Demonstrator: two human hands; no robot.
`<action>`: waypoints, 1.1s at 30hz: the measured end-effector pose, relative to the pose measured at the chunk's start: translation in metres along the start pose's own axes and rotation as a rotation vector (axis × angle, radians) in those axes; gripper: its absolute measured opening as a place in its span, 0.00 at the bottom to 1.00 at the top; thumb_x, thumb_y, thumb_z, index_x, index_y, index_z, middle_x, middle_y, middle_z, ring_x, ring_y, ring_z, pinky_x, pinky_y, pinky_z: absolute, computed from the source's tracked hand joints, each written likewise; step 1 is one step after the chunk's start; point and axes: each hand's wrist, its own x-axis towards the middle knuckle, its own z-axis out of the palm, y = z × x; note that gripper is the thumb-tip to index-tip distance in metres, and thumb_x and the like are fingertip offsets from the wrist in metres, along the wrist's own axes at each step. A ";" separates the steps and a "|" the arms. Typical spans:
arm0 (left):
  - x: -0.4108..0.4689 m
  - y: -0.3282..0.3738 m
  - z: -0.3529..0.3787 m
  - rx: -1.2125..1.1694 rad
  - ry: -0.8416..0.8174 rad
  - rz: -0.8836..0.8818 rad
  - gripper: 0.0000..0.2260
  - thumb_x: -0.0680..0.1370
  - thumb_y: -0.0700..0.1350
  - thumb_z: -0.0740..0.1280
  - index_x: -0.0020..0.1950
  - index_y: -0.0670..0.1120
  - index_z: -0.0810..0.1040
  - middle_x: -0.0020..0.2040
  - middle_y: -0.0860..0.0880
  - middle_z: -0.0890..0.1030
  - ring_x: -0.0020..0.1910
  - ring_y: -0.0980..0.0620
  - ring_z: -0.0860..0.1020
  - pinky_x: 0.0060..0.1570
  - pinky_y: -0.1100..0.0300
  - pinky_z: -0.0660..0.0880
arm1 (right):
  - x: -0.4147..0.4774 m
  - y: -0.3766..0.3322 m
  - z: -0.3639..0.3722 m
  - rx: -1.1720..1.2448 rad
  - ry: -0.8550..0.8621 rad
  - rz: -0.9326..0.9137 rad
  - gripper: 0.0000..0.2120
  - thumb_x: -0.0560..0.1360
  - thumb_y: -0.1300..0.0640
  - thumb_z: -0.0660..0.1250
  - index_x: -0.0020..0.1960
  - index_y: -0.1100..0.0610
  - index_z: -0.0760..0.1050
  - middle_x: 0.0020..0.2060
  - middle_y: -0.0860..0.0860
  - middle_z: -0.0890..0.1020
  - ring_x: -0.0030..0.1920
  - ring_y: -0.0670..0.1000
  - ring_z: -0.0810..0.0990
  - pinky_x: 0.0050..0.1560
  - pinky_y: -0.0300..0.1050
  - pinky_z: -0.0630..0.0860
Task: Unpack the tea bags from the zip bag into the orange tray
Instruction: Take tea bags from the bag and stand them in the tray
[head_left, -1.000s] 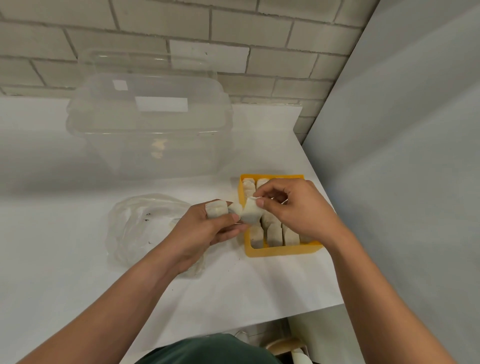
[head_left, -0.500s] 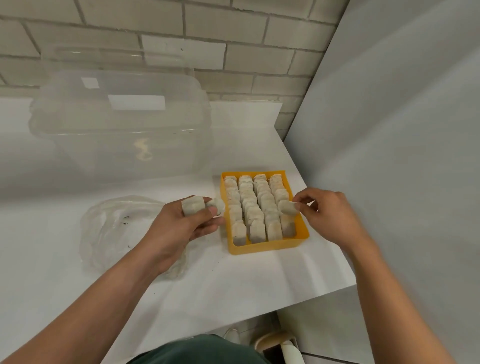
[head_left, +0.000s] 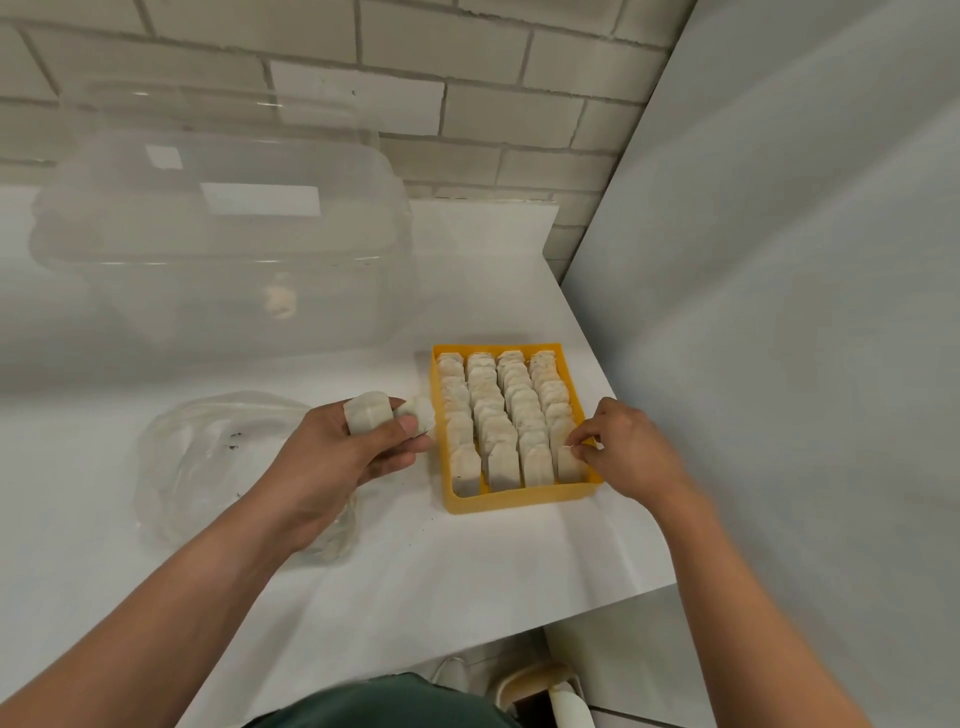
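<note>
1. Orange tray (head_left: 511, 500) sits on the white bench (head_left: 467, 571), near its right edge, close to the grey side wall (head_left: 779, 312).
2. Tray holds four rows of tea bags (head_left: 488, 410), standing on edge and packed front to back. The rows look nearly full.
3. Right hand (head_left: 626, 457) is at the tray's near right corner. Its grip is narrow: thumb and fingertips pinch the front tea bag of the rightmost row (head_left: 567, 461), which sits inside the tray.
4. Left hand (head_left: 337, 457) hovers just left of the tray, above the bench. Its grip is closed on loose tea bags: one (head_left: 368, 419) lies over the knuckles and another (head_left: 420, 413) pokes out past the fingertips, just beside the tray's left wall. Whether it touches the wall, I cannot tell.
5. Zip bag (head_left: 208, 457) lies flat and crumpled on the bench, left of the tray and partly under the left wrist. Dark specks show inside. Whether any bags remain in it, I cannot tell.
6. A clear plastic bin (head_left: 223, 249) stands behind, against the brick wall (head_left: 467, 93), well apart from the tray.
7. A dark green garment (head_left: 384, 701) shows at the bottom edge.
</note>
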 end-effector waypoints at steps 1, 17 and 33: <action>0.000 0.000 0.000 -0.004 -0.003 -0.004 0.09 0.79 0.38 0.72 0.59 0.38 0.82 0.52 0.41 0.88 0.54 0.44 0.87 0.50 0.61 0.84 | 0.001 0.001 0.002 0.012 0.020 0.018 0.06 0.79 0.52 0.71 0.53 0.47 0.86 0.44 0.44 0.71 0.47 0.50 0.76 0.45 0.47 0.76; -0.007 0.005 0.006 -0.109 -0.078 -0.062 0.09 0.81 0.30 0.64 0.57 0.37 0.81 0.51 0.40 0.87 0.55 0.40 0.86 0.53 0.58 0.84 | -0.015 -0.057 -0.024 0.463 0.285 -0.090 0.03 0.75 0.53 0.76 0.48 0.46 0.85 0.38 0.42 0.80 0.40 0.43 0.79 0.42 0.32 0.71; -0.012 0.002 0.003 -0.134 -0.104 -0.070 0.09 0.82 0.30 0.63 0.60 0.36 0.79 0.55 0.39 0.84 0.56 0.40 0.86 0.53 0.58 0.84 | -0.038 -0.138 -0.036 0.794 0.085 -0.274 0.05 0.80 0.55 0.71 0.50 0.49 0.86 0.43 0.40 0.86 0.47 0.44 0.84 0.48 0.41 0.79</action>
